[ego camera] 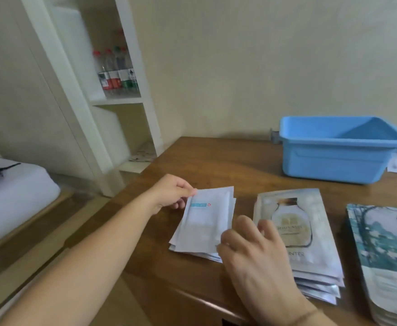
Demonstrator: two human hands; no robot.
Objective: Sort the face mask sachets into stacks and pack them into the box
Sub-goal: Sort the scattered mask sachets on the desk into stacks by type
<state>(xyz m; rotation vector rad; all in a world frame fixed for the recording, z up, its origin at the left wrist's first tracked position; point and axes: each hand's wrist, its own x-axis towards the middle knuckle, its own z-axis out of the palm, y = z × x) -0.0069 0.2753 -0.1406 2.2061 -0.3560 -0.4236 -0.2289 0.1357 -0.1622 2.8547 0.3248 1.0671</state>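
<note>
Head view: sorting appears complete or nearly so, and the step in hand is judged to be squaring up the white stack before packing. Three stacks lie on the wooden table (228,161): a white sachet stack (207,222) at left, a bottle-print stack (310,231) just beside it, and a teal-print stack (386,250) at the right edge. The left hand (171,194) pinches the top left corner of the uppermost white sachet between thumb and fingers. The right hand (251,245) is curled at the stack's near right corner, fingertips touching its edge; whether it grips the sachets or merely steadies them cannot be told (its fingers hide the contact). The lower sachets are fanned out of line beneath the top one. The blue box (334,158) stands at the far side of the table, well apart from the stacks, and no sachet shows in the part of its interior that is visible. The next move calls for aligning the fanned edges, then gripping the whole stack firmly on both sides so that the slippery sachets do not slide apart during the carry to the box.
</note>
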